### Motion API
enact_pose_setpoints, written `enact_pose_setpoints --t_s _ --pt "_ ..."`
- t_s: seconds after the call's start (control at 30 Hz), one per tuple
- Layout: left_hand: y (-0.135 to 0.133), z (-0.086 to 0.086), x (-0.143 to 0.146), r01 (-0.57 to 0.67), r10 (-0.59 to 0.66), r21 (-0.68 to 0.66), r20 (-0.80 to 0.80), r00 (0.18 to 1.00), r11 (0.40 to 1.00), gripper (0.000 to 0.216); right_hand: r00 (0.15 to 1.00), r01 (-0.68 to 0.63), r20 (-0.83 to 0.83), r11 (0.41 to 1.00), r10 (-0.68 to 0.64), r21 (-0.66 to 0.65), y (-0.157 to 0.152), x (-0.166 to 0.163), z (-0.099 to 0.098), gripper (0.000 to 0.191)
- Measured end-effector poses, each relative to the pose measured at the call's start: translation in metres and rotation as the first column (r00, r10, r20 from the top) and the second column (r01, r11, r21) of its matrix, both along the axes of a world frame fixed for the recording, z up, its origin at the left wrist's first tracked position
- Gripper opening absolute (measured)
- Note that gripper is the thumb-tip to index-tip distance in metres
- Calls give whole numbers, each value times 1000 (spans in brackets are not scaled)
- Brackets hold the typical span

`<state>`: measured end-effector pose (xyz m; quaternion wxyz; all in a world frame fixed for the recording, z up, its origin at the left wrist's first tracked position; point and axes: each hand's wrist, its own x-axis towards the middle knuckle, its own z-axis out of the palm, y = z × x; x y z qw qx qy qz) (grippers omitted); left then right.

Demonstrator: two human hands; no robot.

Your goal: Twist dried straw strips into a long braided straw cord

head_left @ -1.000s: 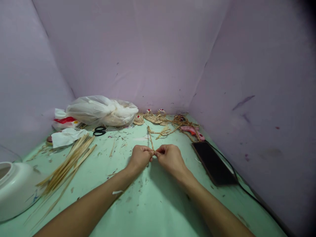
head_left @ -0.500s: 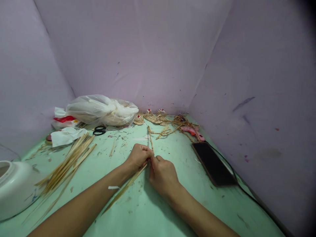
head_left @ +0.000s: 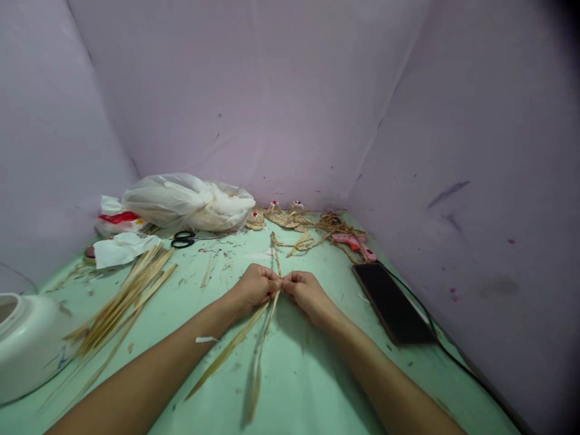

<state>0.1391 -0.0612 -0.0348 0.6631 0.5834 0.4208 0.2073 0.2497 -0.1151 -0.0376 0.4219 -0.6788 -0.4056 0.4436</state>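
My left hand (head_left: 257, 286) pinches a thin twisted cord (head_left: 277, 257) of dried plant fibre at its near end. Touching the same spot from the other side is my right hand (head_left: 308, 294), thumb and fingers pressed together on the cord. Two loose flat strips hang toward me from the pinch: a left strip (head_left: 226, 351) slants below my left wrist, and a right strip (head_left: 258, 368) drops almost straight down. Beyond my hands the cord runs away, then bends right toward a tangle of cord (head_left: 339, 226).
Dried strips (head_left: 122, 302) lie in a bundle at left, near a white tub (head_left: 31, 350) and black-handled scissors (head_left: 183, 239). A plastic bag (head_left: 185, 202) and woven pieces (head_left: 281, 216) rest by the back wall. At right are a pink tool (head_left: 356, 243), a phone (head_left: 392, 302) and a cable (head_left: 466, 365).
My right hand has turned and shifted slightly right, its fingertips now meeting my left at the cord. A second strip now shows hanging down between my arms. My left hand stays almost in place.
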Motion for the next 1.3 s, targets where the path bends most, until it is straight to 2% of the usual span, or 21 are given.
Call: enact_pose_setpoints --t_s 0.07,0.17,0.27,0.37,0.47,0.57,0.7,0.8,0.87,0.93,1.0,1.07,1.13,1.23,1.3 --pt "3 -2 -1 35 -32 47 -54 998 998 7 998 17 60 1000 -18 14 1 3 -5 6" --pt "5 -2 -3 84 -58 166 -153 987 983 8 999 22 40 999 -23 25 2 5 -8 8" --pt "5 7 -5 163 -95 245 -267 959 956 9 1000 19 11 997 -20 72 3 5 -9 8" --pt "2 23 -8 238 -174 151 -348 921 960 10 1000 18 -7 992 -17 125 4 4 -11 8" --pt "3 36 -14 234 -186 64 -427 885 970 8 1000 2 -13 991 0 131 4 5 -13 8" --pt "4 42 -18 221 -176 44 -464 868 974 9 1000 -9 5 991 8 134 4 6 -15 7" --pt "-2 43 -14 193 -139 55 -505 852 980 12 999 -47 2 986 47 158 3 3 -18 6" --pt "-11 38 -6 164 -115 51 -513 851 985 9 1000 -6 -24 985 10 171 2 1 -18 5" --pt "-19 33 -1 198 -120 78 -564 817 977 12 998 38 -55 986 -29 162 1 1 -16 4" --pt "-27 29 2 272 -109 164 -636 764 948 15 994 57 -97 986 -42 156 -1 0 -13 3" --pt "-34 26 4 329 -17 320 -694 720 888 14 987 62 -153 988 -40 144 -2 0 -10 3" --pt "-39 24 5 339 104 474 -690 716 813 9 978 71 -205 992 -48 105 -2 -1 -7 4" --pt "-41 25 4 334 140 538 -660 738 774 6 968 84 -241 994 -67 63 -3 -1 -6 4" --pt "-31 32 -1 383 -19 414 -658 753 826 17 961 93 -267 993 -69 79 -3 0 -5 3" --pt "-20 39 -6 326 -78 308 -608 790 894 21 965 80 -256 992 -52 100 -3 1 -7 1"
